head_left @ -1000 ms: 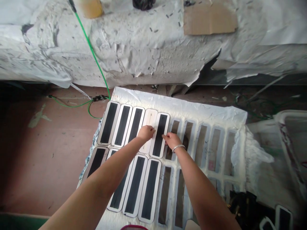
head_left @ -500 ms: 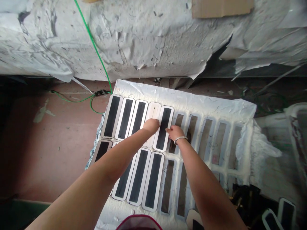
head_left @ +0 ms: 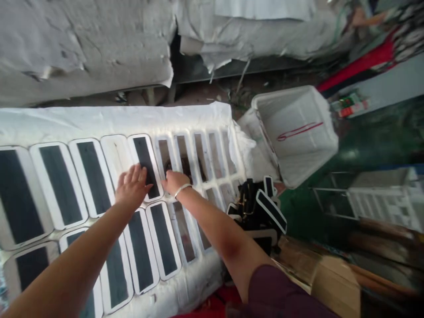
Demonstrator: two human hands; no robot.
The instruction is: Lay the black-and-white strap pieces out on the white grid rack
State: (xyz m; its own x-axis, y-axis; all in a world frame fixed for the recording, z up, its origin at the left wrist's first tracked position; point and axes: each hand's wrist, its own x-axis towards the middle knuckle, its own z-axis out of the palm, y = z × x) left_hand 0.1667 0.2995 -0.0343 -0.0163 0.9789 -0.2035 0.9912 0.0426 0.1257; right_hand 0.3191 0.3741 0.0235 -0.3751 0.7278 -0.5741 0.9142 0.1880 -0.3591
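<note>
My left hand (head_left: 132, 183) lies open, its fingers resting on the left part of a long rounded panel (head_left: 144, 152) with a white border and a dark centre strip. At that panel's right edge is my right hand (head_left: 175, 182), its fingers curled in and its thumb towards the edge. Whatever those fingers hold, if anything, is hidden. Directly left of the panel sits a plain pale panel (head_left: 115, 152) without a dark strip. Similar dark-centred panels (head_left: 92, 170) fill slots in two rows of a white frame (head_left: 205, 181). My left forearm covers part of the lower row.
Uncovered slots (head_left: 217, 154) continue to the right. Loose panels (head_left: 270, 211) and black items (head_left: 247, 196) are piled beside the frame. A white bin (head_left: 298, 128) stands behind them. White-covered surfaces (head_left: 99, 48) run along the back; another person's arm (head_left: 371, 20) shows at top right.
The view has swung right, bringing the bin and pile into sight. My left hand has moved from the pale panel's right side onto the dark-centred one, its fingers now spread out.
</note>
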